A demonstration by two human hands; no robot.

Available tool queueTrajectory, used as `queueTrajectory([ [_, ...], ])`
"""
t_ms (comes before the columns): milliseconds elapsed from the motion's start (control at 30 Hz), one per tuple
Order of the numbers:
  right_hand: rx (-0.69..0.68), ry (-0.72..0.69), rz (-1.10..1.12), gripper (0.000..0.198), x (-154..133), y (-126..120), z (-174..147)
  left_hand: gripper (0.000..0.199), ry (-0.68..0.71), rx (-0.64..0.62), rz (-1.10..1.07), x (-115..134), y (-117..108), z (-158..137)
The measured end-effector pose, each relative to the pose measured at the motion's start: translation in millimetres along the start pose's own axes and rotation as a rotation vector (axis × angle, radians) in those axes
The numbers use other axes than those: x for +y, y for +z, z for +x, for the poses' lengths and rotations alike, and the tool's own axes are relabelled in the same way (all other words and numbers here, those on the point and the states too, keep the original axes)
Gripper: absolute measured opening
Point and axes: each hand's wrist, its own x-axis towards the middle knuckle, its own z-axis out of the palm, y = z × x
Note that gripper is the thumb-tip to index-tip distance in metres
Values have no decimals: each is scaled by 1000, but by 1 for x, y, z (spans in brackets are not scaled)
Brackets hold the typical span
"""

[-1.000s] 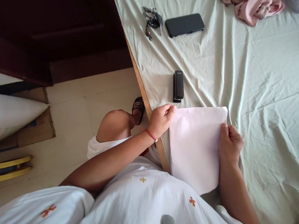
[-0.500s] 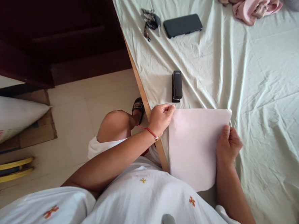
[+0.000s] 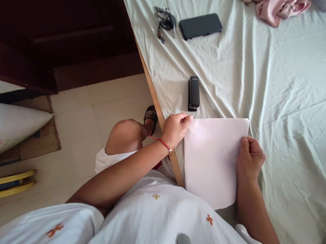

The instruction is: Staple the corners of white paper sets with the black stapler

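Note:
White paper (image 3: 211, 161), possibly more than one sheet, is held between my two hands in front of my body, over the table's edge. My left hand (image 3: 176, 130) pinches its upper left corner, thumb on top. On the opposite side, my right hand (image 3: 250, 157) grips the right edge a little below the upper right corner, fingers curled behind it. A black stapler (image 3: 193, 93) lies on the cloth just beyond my left hand, apart from it.
A pale green cloth (image 3: 300, 82) with creases covers the table. Farther back lie a black phone (image 3: 200, 26), a bunch of keys (image 3: 166, 21) and a bundled pink cloth (image 3: 280, 9). The table's wooden edge (image 3: 151, 88) runs diagonally at left, beside the tiled floor (image 3: 77, 124).
The paper's upper right corner has flattened and shifted slightly left. My right hand's fingers have shifted a little on the edge; my left hand keeps its hold.

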Motion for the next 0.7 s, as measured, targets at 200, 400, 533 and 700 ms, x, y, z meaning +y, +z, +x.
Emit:
queueTrajectory([
  [200,-47,26,-81,36,-11,-3,8,5,-163,-52,-82,3,-6,6],
  [400,-163,53,-90,32,-22,-2,31,23,-88,10,50,16,-12,25],
  [533,-205,78,-102,28,-29,2,48,31,-17,60,170,16,-15,41],
  [700,-212,107,-80,25,-36,9,59,35,40,103,193,7,-16,54],
])
